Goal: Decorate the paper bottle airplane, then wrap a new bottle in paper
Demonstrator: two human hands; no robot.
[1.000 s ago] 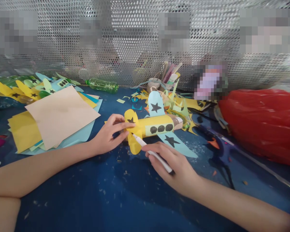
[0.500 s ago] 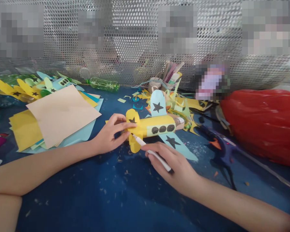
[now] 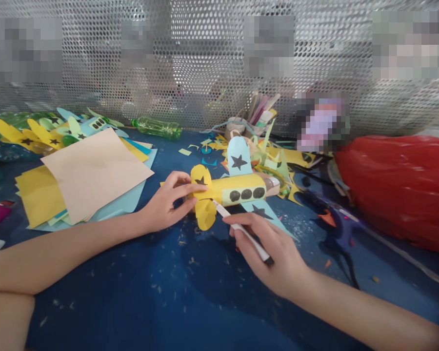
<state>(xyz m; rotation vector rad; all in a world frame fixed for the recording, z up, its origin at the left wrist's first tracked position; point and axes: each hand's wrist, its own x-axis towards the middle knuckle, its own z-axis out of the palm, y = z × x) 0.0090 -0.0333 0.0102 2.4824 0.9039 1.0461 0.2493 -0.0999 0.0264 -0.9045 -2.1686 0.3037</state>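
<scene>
Two hands: on one yellow paper-tube aeroplane point(image 3: 241, 187).
Left hand point(image 3: 164, 207): fingers pinching its tail.
Right hand point(image 3: 274, 256): closed around thin white marker pen point(image 3: 241, 230), tip at fuselage.

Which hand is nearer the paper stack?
Left. The left hand, holding the paper plane, sits right of the paper stack; the right hand lies farther right, holding a marker.

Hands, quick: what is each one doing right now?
Left hand: grip closed on the plane, at its tail.
Right hand: closed on a pen.
</scene>
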